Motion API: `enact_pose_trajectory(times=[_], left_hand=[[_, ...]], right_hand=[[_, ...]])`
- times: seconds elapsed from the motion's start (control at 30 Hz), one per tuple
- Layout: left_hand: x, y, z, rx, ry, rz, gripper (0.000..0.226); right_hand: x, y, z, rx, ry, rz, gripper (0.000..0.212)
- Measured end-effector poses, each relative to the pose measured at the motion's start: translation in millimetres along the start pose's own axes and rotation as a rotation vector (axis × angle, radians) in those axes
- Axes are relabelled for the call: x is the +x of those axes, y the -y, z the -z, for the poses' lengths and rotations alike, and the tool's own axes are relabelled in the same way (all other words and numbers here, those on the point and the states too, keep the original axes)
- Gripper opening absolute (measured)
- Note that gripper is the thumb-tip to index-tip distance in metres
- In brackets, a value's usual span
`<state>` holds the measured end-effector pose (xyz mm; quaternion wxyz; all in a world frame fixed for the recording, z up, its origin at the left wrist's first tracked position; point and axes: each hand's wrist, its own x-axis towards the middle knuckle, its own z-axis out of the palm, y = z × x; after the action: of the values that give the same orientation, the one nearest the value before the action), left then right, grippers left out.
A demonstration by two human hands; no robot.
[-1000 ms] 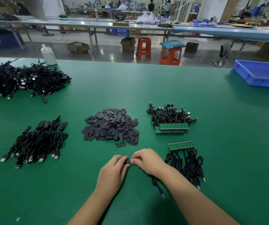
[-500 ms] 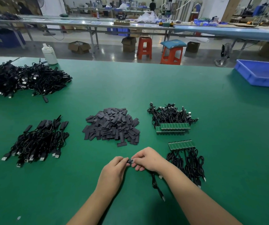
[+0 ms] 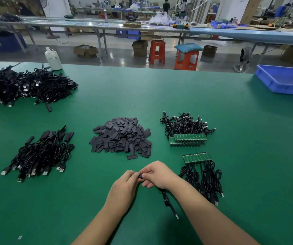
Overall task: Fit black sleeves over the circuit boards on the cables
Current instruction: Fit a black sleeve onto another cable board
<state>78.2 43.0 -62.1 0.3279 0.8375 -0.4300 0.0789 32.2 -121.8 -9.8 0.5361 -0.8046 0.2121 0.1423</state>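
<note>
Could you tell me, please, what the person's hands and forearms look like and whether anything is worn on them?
Both are bare: the left hand and the right hand wear no gloves, and no rings, watch or wristband show. The forearms are uncovered right to the lower edge of the picture, with no sleeve in view.

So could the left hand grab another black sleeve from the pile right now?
Probably not yet: the left hand is busy pinching the sleeve being fitted. The sleeve pile itself lies close ahead, unblocked.
</note>
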Motion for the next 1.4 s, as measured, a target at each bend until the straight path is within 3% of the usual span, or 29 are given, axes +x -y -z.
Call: enact_pose_trajectory(times=[0.27,0.47,0.57,0.67,0.77,0.87,0.97,1.07,1.2,1.3,1.4], left_hand=[[-0.4,-0.9,-1.0,0.069,0.011,-0.014,0.033],[0.8,-1.6,-1.5,0.054,-0.045,0.025,0.041],[3.9,-3.4,1.8,-0.021,-0.084,0.179,0.039],[11.0,-0.7,6.6,-0.18,-0.08,0.388,0.035],[16.0,-0.4,12.6,-0.243,0.012,0.416,0.018],[19.6,-10.0,17.6,-0.287,0.221,0.379,0.033],[21.5,-15.9,18.4,-0.397,0.276,0.449,0.013],[21.1,-21.0,19.5,-0.533,0.286,0.534,0.008],[22.5,-28.3,21.0,-0.563,0.273,0.518,0.009],[21.4,-26.9,22.6,-0.47,0.264,0.476,0.009],[22.6,-16.4,29.3,-0.297,0.242,0.42,0.007]], right_hand=[[-4.0,9.1,-0.8,-0.081,0.02,0.004,0.026],[-2.6,7.0,1.3,0.031,0.057,-0.018,0.022],[-2.9,2.5,0.3,0.306,-0.012,-0.019,0.022],[-3.0,-3.0,2.2,0.744,-0.139,0.031,0.029],[-4.7,-5.2,-1.5,1.145,-0.174,0.083,0.026],[-6.2,-3.5,-4.4,1.346,-0.198,0.121,0.019],[-7.1,1.0,-5.5,1.424,-0.219,0.151,0.016],[-7.7,4.4,-5.6,1.435,-0.23,0.161,0.017],[-8.7,6.0,-3.1,1.335,-0.242,0.157,0.024],[-9.9,7.7,-0.2,1.061,-0.292,0.136,0.03],[-8.7,5.5,-1.2,0.526,-0.396,0.055,0.033]])
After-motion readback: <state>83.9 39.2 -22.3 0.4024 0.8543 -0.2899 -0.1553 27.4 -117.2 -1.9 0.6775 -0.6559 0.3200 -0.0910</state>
